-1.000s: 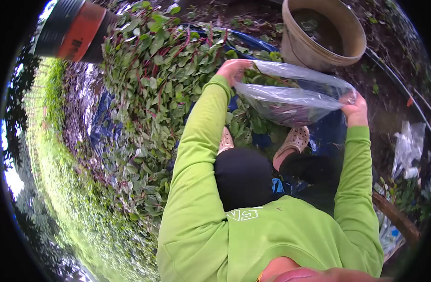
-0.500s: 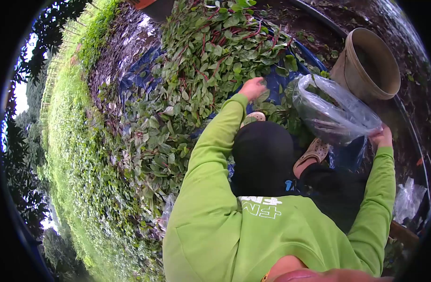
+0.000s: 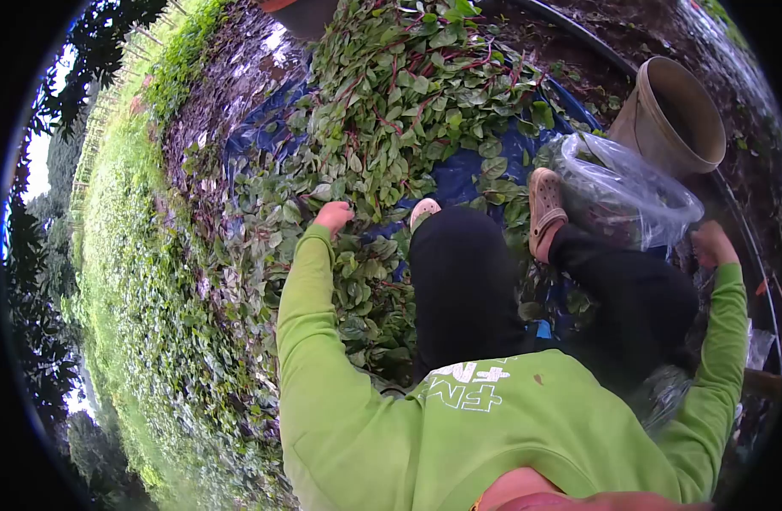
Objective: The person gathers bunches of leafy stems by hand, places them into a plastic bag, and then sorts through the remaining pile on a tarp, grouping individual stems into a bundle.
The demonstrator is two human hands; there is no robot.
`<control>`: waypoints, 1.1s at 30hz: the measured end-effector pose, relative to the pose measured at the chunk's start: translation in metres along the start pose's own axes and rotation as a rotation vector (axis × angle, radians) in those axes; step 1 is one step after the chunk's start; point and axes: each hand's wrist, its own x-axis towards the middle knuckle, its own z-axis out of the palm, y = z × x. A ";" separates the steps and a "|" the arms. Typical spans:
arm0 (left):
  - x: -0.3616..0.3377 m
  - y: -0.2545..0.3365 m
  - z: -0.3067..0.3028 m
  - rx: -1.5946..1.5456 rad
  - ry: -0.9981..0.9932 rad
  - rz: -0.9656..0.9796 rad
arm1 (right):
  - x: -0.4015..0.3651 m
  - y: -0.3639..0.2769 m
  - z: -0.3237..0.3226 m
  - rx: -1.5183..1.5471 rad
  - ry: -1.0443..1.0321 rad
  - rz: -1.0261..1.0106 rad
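My left hand (image 3: 333, 218) is over the left side of a heap of leafy greens with reddish stems (image 3: 391, 111). Its fingers are curled closed, and I cannot tell what is in them. To the right, my right hand (image 3: 715, 244) is just beyond the near rim of a clear plastic bag (image 3: 608, 183), its fingers bent and slightly blurred. The bag stands with its mouth open and has dark greens inside, seen through the plastic. A blue tarp (image 3: 459, 177) shows under the heap and around my shoes.
A grey-brown bucket (image 3: 676, 119) lies tipped behind the bag. At the top left is part of another container with an orange rim (image 3: 301, 15). A black pipe (image 3: 583, 36) crosses the muddy ground. Crumpled clear plastic (image 3: 664, 396) is by my right arm. Green plants (image 3: 144, 324) cover the left side.
My left hand has moved left and toward me, from the tarp near my knee to over the greens. My right hand has moved off the bag's edge, and the bag has shifted slightly right.
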 end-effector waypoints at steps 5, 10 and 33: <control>0.074 0.080 -0.036 0.383 0.114 0.198 | -0.079 -0.080 0.099 -0.205 -0.347 -0.066; 0.144 0.164 -0.073 0.542 0.199 0.327 | -0.064 -0.111 0.134 -0.193 -0.395 -0.103; 0.364 0.158 -0.129 0.034 0.536 -0.118 | 0.079 -0.214 0.159 -0.185 -0.614 -0.124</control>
